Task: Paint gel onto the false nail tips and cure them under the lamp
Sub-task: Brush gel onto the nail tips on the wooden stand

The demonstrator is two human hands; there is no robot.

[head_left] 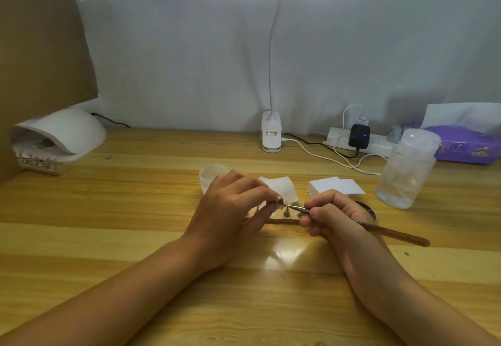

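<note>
Centrally, the left hand [233,210] pinches a nail tip [279,199]; the right hand [333,218] grips the brush [393,233], both partly hiding the stand [282,221]. Curing lamp [67,131] at ten o'clock, bottle [406,172] at two.

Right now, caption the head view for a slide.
Left hand pinches a nail tip; right hand holds the brush to it.

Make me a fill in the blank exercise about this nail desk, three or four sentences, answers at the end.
1. The left hand pinches a nail tip, and the right hand grips a brush whose handle is ____.
2. The white curing lamp sits at the table's far ____.
3. The tissue pack is ____.
4. The clear bottle stands to the ____ of the stacked white pads.

Missing words: brown; left; purple; right.
</note>
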